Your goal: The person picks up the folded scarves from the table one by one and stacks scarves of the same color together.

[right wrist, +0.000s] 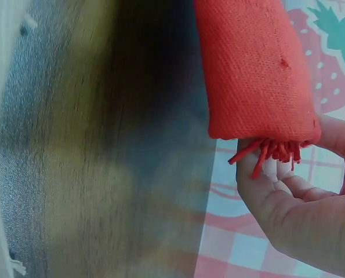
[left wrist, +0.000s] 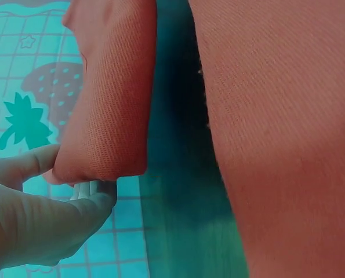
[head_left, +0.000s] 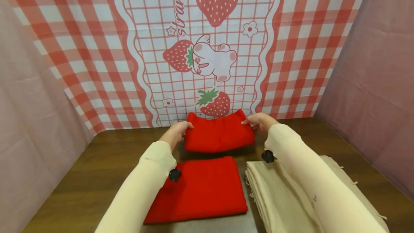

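Both hands hold up a small folded red scarf near the back of the table. My left hand pinches its left end, thumb on one side and fingers curled underneath, as the left wrist view shows. At the opposite end, my right hand grips the scarf between thumb and fingers; short red fringe hangs there in the right wrist view. The scarf sags slightly between the hands, with a shadow below it. In front of it lies a larger folded red cloth, flat, partly covered by the left sleeve.
A folded beige fringed cloth lies at the right, under the right forearm. Beneath the red cloth a grey surface shows on the wooden table. A strawberry-print checked curtain closes off the back, pink cloth the sides.
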### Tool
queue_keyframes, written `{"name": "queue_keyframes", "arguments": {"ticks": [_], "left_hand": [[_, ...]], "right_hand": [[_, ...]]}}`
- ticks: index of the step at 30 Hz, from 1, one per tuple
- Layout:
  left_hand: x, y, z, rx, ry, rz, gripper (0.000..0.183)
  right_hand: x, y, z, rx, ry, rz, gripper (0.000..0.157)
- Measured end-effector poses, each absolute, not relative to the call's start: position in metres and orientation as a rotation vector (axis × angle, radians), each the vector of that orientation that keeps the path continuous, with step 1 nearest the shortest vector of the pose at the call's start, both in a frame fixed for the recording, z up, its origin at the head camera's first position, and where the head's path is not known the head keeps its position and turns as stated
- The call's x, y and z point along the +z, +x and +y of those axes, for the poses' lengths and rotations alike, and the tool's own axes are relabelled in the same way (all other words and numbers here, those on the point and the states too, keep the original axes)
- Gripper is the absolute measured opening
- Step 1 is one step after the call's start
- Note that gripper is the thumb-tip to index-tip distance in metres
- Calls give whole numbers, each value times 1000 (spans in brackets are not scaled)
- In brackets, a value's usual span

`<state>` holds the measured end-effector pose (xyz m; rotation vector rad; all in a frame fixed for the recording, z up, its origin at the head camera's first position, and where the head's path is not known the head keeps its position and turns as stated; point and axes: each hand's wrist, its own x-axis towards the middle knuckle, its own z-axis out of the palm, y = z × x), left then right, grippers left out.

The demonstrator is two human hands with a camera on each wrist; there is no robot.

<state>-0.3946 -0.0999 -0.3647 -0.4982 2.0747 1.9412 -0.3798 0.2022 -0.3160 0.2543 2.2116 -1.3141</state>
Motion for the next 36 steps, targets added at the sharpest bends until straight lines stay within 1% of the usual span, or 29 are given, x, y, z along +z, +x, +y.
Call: {"name": "queue_keyframes", "arguments": {"ticks": [2,5,8,10,11,14,15,18,20,21,23,24,26,30,36], "left_hand": [[-345,-372,-96,1930,-526,2097,24],[-331,-353,-97,1942,-511,2093,13],[-340,-361,-106,1975,-447,2038,15],[-353,-375,-114,1977,-430,2019,16],[-355,-375,-117,1982,-397,2001,16],[-373,-396,-130,1959,-367,1970,17],[-372,-395,-133,1953,-352,1956,20],[-360,-381,-135,1939,-362,1947,28],[-338,-353,-131,1938,-371,1959,30],[-327,-339,-128,1937,-370,1970,29],[-315,-323,-126,1937,-348,1969,24],[-311,-317,-127,1945,-337,1962,24],[-307,-311,-128,1960,-313,1939,25],[-304,-305,-131,1960,-298,1926,37],[-308,-302,-138,1923,-242,1922,40]], "right_hand": [[-307,-371,198,-1326,275,2208,50],[-304,-367,197,-1326,284,2209,41],[-303,-365,196,-1317,284,2216,26],[-302,-364,196,-1324,271,2213,21],[-302,-362,196,-1334,266,2211,20],[-299,-355,194,-1369,250,2190,19],[-298,-352,193,-1387,247,2178,19],[-295,-344,191,-1436,234,2137,19],[-293,-339,191,-1468,225,2103,20],[-292,-337,191,-1482,223,2091,20],[-292,-334,192,-1505,225,2059,18],[-292,-334,192,-1515,227,2037,18],[-293,-332,194,-1534,221,2003,19],[-293,-328,196,-1572,205,1950,23],[-293,-320,193,-1649,212,1891,23]]}}
